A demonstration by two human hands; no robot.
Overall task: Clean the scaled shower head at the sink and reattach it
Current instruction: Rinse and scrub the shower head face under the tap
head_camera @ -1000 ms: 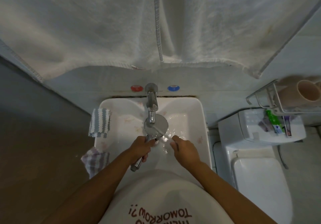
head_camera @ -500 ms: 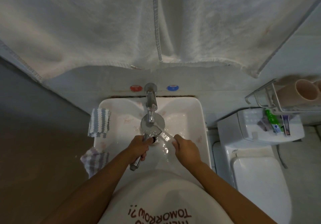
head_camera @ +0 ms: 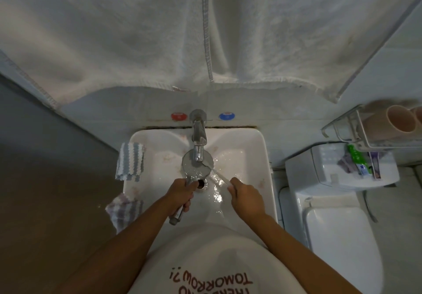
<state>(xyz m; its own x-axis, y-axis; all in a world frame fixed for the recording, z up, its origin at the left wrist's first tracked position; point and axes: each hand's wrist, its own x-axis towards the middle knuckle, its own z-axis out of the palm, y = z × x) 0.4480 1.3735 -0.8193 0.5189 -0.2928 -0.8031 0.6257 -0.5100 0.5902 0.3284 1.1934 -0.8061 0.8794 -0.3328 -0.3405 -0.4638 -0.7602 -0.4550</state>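
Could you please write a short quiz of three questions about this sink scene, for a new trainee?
1. True or false: the left hand holds the shower head by its handle, under the tap.
2. What does the right hand hold?
A. a sponge
B. a thin brush, like a toothbrush
C. a pink cup
3. Fill in: the striped cloth hangs over the ____ edge of the sink, as the picture shows it.

Key:
1. True
2. B
3. left
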